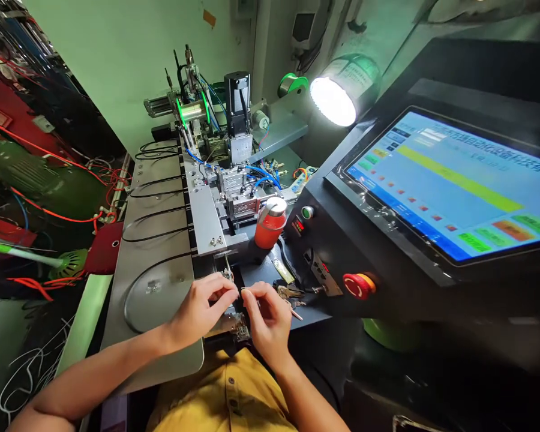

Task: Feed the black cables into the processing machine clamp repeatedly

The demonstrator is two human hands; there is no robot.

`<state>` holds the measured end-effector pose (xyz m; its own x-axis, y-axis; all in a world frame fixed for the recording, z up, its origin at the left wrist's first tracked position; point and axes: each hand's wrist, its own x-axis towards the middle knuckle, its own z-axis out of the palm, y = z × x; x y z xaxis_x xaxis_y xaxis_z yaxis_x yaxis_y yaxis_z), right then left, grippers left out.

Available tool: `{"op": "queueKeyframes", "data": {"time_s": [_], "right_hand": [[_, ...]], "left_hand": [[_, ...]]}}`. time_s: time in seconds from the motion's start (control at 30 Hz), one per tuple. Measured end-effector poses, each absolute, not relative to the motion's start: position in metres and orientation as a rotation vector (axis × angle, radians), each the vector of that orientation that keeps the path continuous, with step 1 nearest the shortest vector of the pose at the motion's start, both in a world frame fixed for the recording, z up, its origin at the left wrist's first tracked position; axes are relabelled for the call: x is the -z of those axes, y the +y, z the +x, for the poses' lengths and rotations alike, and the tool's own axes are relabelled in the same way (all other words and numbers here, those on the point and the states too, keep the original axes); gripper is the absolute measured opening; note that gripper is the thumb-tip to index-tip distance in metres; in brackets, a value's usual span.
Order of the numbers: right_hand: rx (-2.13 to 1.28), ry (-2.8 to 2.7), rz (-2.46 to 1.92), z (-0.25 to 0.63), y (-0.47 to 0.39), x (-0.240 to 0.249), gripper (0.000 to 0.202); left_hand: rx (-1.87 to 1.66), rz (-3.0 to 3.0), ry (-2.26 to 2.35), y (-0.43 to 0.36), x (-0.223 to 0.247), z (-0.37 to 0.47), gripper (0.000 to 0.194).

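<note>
My left hand [207,307] is closed in a pinch over the right edge of the metal plate [164,318]. Close beside it, my right hand [270,321] pinches too, with its fingertips almost meeting those of the left. Whatever sits between the fingertips is too small to make out. Below and behind the fingers is a small metal fixture [239,329], partly covered by the hands. Several black cables lie in loops across the plate, and the nearest black cable [132,291] curves round beside my left wrist.
A red bottle [270,225] with a pale lid stands beyond my right hand, near pliers [290,292]. Behind are machine cylinders [243,192] and a wire spool [192,111]. On the right stand a touchscreen [450,186], a red emergency stop button [359,287] and a bright lamp [335,99].
</note>
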<state>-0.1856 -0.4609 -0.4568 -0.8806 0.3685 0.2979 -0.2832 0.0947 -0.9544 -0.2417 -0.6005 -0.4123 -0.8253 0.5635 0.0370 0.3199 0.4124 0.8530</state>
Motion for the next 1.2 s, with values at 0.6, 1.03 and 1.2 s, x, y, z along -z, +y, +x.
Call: {"op": "queueKeyframes", "data": {"time_s": [0.6, 1.03, 1.2], "right_hand": [[-1.727, -2.037, -0.311, -0.187, -0.442, 0.475, 0.02], [-1.757, -2.125, -0.301, -0.192, -0.44, 0.489, 0.024], [-1.854, -2.286, -0.056, -0.214, -0.438, 0.488, 0.027]], "left_hand": [[-1.059, 0.761, 2.676, -0.612, 0.429, -0.273, 0.026], [-0.849, 0.67, 2.744, -0.604, 0.432, -0.273, 0.025], [-0.795, 0.665, 2.786, -0.601, 0.433, -0.272, 0.024]]}}
